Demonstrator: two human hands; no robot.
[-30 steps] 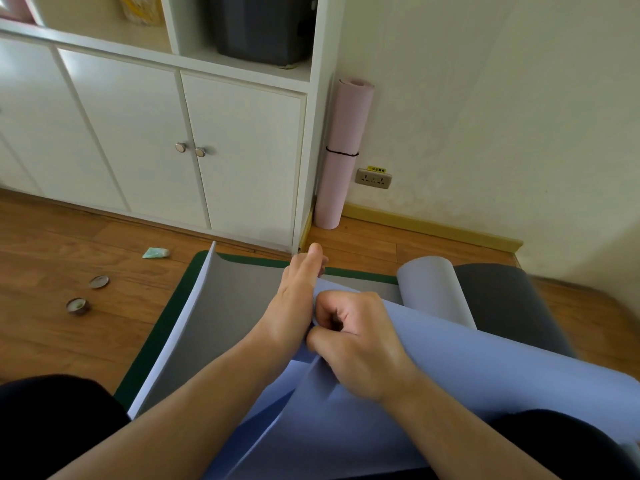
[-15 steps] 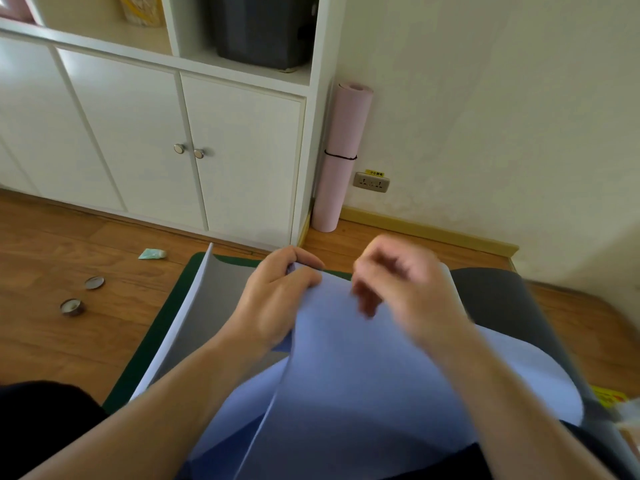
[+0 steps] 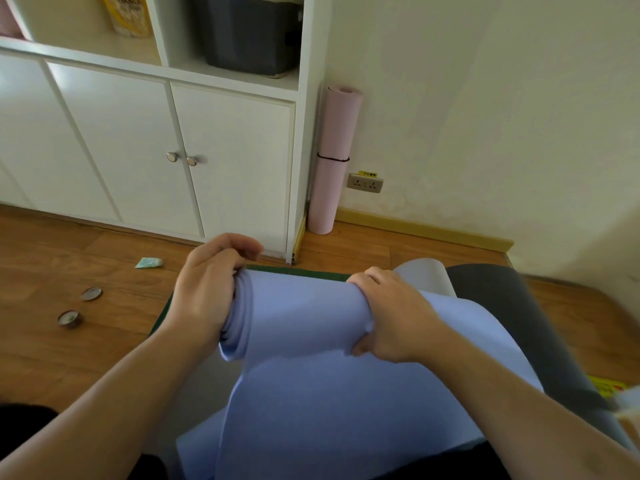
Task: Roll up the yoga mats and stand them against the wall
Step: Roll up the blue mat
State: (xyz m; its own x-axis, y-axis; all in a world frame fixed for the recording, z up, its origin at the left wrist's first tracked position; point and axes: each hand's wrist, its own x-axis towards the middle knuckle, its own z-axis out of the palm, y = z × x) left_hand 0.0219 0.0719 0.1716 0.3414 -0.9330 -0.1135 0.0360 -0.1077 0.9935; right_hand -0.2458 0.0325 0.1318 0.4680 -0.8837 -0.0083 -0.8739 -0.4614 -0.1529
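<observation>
A lavender-blue yoga mat (image 3: pixel 304 306) is partly wound into a short roll in front of me, its loose length running down toward my lap. My left hand (image 3: pixel 204 292) grips the roll's left end, fingers curled over the top. My right hand (image 3: pixel 384 313) grips the roll further right, thumb underneath. The mat's grey underside curls up behind my right hand. A dark green mat (image 3: pixel 298 271) lies flat beneath. A pink rolled mat (image 3: pixel 334 157) with a black band stands upright against the wall beside the cabinet.
White cabinet (image 3: pixel 225 161) with two knobbed doors straight ahead. Two small round tins (image 3: pixel 71 318) and a pale green scrap (image 3: pixel 149 262) lie on the wood floor at left. A wall socket (image 3: pixel 365 183) sits low on the wall. A yellow item (image 3: pixel 609 389) lies at right.
The mat's end went from a loose fold pinched between both hands to a tight roll. My right hand lifted off, then came back down gripping the roll; my left hand shifted onto its left end.
</observation>
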